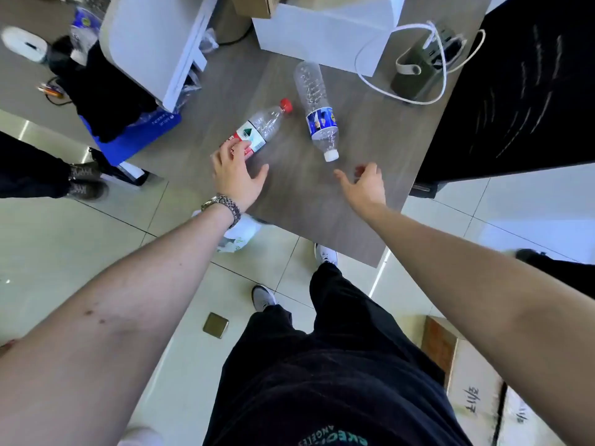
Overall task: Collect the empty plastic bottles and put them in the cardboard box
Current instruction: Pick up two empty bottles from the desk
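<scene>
Two empty clear plastic bottles lie on a grey wooden table (322, 201). The red-capped bottle (265, 125) with a red and white label lies at the left, and my left hand (235, 173) rests open over its base end, fingertips touching the label. The blue-labelled bottle (317, 107) with a white cap lies to its right, cap pointing toward me. My right hand (365, 185) hovers open just below that cap, apart from it. A cardboard box (467, 378) stands on the floor at my lower right, partly hidden by my right arm.
A white box (322, 30) and a dark green device (418, 66) with a white looped cord sit at the table's far side. A black panel (515, 91) borders the right. A white plastic bag (240, 235) lies under the table's near edge. Another person's shoes (85, 181) stand at left.
</scene>
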`<action>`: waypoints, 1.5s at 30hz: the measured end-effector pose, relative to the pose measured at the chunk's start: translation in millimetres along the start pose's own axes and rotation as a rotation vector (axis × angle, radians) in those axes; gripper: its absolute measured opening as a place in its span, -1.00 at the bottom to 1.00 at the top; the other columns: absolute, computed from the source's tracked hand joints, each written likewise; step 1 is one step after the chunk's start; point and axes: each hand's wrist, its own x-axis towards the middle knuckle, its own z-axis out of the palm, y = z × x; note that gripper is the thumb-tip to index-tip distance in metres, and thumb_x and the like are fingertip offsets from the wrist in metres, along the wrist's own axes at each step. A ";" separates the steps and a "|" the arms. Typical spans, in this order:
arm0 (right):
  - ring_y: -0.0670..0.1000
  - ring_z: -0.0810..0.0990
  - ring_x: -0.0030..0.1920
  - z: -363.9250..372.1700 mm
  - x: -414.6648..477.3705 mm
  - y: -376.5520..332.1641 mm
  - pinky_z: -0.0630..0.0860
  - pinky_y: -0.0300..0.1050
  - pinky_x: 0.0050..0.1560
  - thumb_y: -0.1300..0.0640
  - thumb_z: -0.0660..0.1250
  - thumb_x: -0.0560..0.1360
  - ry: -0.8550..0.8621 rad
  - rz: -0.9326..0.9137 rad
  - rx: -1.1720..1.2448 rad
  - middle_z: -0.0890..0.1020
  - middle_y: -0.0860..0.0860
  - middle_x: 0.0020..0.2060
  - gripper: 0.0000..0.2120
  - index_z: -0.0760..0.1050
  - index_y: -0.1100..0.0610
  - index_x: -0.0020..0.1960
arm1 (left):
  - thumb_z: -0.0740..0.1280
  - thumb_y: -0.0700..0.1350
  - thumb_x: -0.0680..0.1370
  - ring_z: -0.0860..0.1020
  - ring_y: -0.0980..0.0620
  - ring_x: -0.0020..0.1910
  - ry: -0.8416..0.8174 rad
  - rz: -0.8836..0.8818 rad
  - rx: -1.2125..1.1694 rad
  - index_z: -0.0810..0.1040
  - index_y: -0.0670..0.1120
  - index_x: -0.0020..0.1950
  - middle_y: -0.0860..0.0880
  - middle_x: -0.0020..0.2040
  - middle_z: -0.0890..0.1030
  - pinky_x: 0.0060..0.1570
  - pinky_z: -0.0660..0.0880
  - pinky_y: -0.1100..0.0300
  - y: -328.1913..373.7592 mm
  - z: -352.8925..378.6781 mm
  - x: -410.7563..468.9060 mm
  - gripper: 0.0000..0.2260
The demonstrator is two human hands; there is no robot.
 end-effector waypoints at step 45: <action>-0.18 0.73 -0.12 58.6 -61.4 -6.5 0.65 -0.04 0.06 -0.35 0.45 0.41 -0.474 -0.279 -0.090 0.77 -0.19 -0.10 -0.28 0.38 -0.02 0.44 | 0.48 -0.15 0.56 0.67 0.29 -0.16 0.328 -0.539 -0.728 0.38 -0.23 0.39 -0.02 0.07 0.64 -0.24 0.59 0.39 -113.6 -0.2 -186.3 -0.52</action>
